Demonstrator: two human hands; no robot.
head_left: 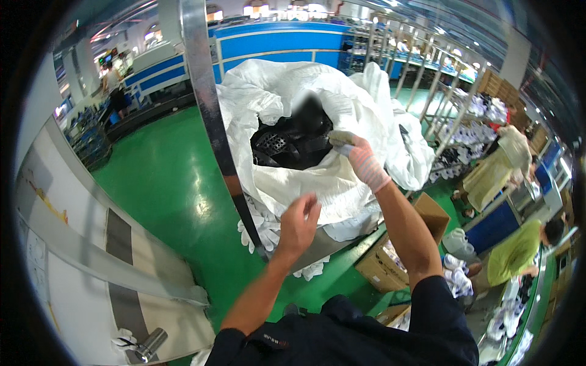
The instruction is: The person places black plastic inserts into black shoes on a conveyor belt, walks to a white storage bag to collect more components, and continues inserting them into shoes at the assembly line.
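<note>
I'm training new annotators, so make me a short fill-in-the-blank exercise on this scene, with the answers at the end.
1. The right hand wears a striped ____.
2. The pieces showing inside the white sack are coloured ____.
3. In the picture, the metal post stands to the ____ of the sack's opening.
4. The floor is coloured ____.

Missing words: glove; black; left; green.

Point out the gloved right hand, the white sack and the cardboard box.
Gloved right hand [362, 161]: head view, middle of the hand.
White sack [293, 183]: head view, front fold of its rim.
Cardboard box [378, 272]: head view, outer side wall.
</note>
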